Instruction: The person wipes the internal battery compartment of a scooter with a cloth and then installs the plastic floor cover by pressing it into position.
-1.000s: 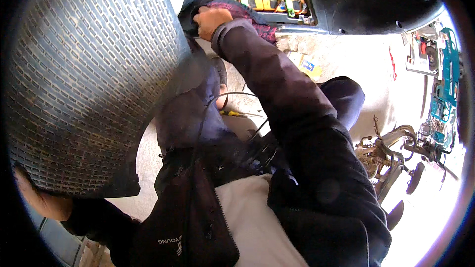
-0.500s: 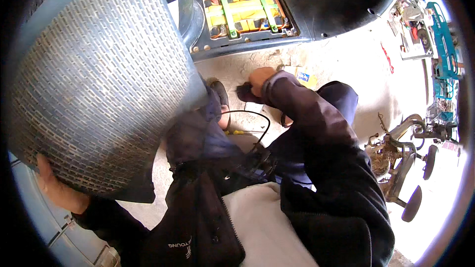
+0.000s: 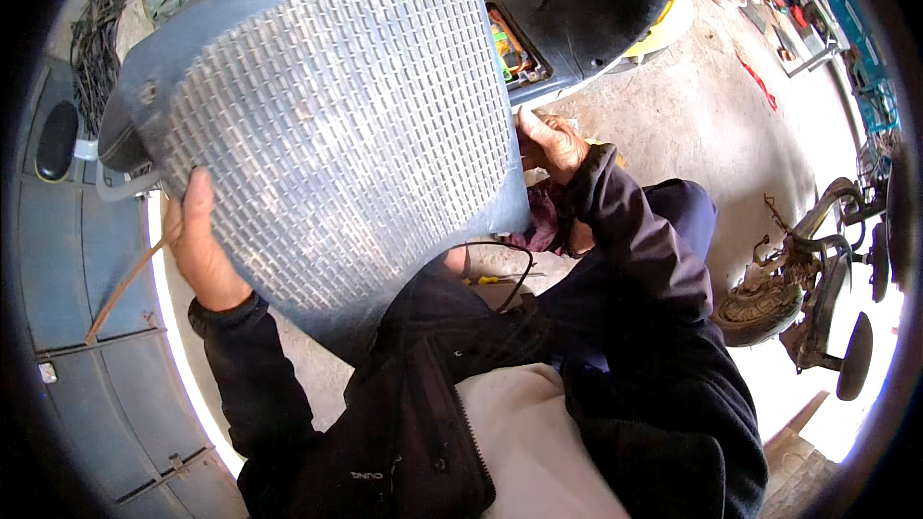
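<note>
Both hands [image 3: 210, 255] [image 3: 560, 149] hold textured panel [image 3: 351, 125]; battery compartment [image 3: 514, 50] mostly hidden behind.

Right hand [image 3: 558, 147]: now gripping right edge of panel [image 3: 346, 135]. Panel: now hiding most of battery [image 3: 510, 50]. Cloth [image 3: 544, 219]: now showing below that hand.

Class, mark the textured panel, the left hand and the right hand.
Textured panel [image 3: 351, 135], head view: middle of its patterned face.
Left hand [image 3: 208, 257], head view: near its middle.
Right hand [image 3: 558, 147], head view: near its middle.
</note>
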